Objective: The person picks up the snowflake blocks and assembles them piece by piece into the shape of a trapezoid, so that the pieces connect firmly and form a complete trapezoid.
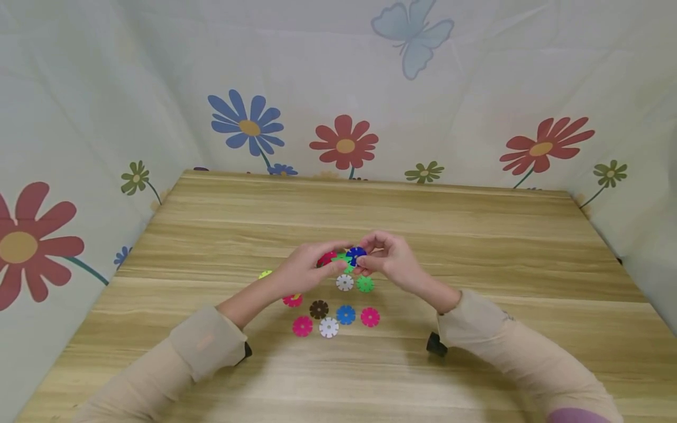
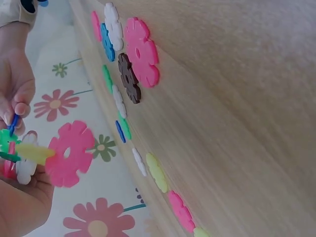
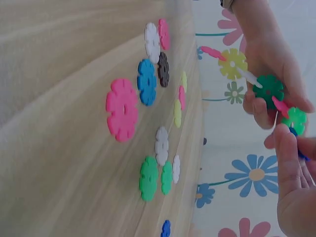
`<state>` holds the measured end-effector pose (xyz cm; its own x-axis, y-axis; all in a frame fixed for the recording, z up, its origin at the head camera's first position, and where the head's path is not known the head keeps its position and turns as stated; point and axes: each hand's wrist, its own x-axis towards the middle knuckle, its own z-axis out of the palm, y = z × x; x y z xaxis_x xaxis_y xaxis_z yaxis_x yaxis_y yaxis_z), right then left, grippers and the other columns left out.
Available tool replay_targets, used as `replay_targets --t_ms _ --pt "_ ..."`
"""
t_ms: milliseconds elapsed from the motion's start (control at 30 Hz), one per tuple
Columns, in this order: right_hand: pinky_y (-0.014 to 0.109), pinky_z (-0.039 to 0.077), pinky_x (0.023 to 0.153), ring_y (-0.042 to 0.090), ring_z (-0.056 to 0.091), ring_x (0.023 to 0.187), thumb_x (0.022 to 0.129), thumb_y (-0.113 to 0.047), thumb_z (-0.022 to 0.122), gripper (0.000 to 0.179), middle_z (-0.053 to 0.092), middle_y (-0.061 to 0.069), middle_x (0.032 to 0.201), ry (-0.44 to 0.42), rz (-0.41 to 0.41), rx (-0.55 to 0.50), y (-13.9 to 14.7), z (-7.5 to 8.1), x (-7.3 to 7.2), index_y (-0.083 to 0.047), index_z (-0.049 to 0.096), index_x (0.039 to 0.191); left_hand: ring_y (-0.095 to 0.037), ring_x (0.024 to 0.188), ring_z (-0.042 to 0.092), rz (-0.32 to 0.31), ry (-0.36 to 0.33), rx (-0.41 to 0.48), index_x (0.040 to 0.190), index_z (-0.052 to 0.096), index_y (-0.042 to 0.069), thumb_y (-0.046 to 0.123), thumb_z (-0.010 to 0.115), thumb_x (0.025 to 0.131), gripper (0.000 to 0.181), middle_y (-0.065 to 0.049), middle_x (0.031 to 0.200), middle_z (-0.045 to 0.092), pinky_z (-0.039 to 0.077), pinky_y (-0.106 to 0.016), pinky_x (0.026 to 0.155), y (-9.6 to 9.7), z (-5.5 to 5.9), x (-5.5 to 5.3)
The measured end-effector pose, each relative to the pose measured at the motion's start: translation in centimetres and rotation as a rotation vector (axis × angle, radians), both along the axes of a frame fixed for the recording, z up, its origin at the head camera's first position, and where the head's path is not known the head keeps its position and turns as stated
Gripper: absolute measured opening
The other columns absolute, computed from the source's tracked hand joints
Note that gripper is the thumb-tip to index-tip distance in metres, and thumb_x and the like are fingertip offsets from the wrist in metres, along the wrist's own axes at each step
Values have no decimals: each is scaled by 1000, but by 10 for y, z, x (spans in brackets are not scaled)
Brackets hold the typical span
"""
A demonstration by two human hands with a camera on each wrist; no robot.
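Note:
My left hand point(image 1: 304, 269) holds a chain of notched plastic flower discs fitted edge to edge. In the right wrist view the chain shows a yellow disc point(image 3: 233, 63), a white disc point(image 3: 249, 77), a dark green disc point(image 3: 268, 92) and a light green disc point(image 3: 296, 119). A large pink disc point(image 2: 70, 154) sticks out at one end in the left wrist view. My right hand point(image 1: 399, 262) pinches a dark blue disc point(image 1: 356, 256) against the light green one at the other end. Fingers partly hide that joint, so I cannot tell whether the slots are engaged.
Loose discs lie flat on the wooden table point(image 1: 476, 235) below the hands: brown point(image 1: 319, 309), light blue point(image 1: 346, 315), pink point(image 1: 370, 317), white point(image 1: 329, 327) and light green point(image 1: 365, 284) among them. A flowered cloth point(image 1: 449, 106) hangs behind the table.

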<state>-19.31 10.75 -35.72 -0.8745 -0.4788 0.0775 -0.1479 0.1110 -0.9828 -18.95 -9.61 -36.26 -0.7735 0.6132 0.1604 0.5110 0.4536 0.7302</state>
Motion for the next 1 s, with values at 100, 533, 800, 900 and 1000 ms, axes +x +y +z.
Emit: replay_targets --t_ms 100,533,800,900,1000 --pt "43 53 64 33 64 73 80 5 58 25 57 19 89 17 62 48 3 0 -6 9 51 103 -17 111 53 2 -19 -15 127 48 13 38 47 90 45 -3 123 55 46 -32 90 -1 0 -1" --pt "34 52 69 16 56 76 79 -6 60 34 55 10 90 -77 124 301 23 -18 -59 7 53 110 -20 118 47 58 39 -118 126 50 15 29 53 88 41 -2 126 53 40 -38 96 -15 -1 -9" --pt "35 51 61 20 55 69 80 -3 60 25 57 10 82 -74 130 471 24 -35 -77 4 57 104 -20 116 50 52 77 -136 124 52 16 33 54 87 41 -2 123 56 41 -37 95 -18 -4 -12" --pt "30 49 58 16 53 65 79 -7 63 24 56 5 77 -93 197 527 22 -40 -76 0 58 102 -21 115 51 44 96 -133 123 52 15 38 53 86 44 -3 121 57 42 -38 94 -19 -5 -13" --pt "25 44 54 13 49 61 78 -9 65 26 55 3 75 -97 282 563 18 -42 -72 -1 59 102 -21 113 52 39 115 -132 123 53 14 39 53 86 45 -4 120 58 43 -38 92 -20 -6 -14"
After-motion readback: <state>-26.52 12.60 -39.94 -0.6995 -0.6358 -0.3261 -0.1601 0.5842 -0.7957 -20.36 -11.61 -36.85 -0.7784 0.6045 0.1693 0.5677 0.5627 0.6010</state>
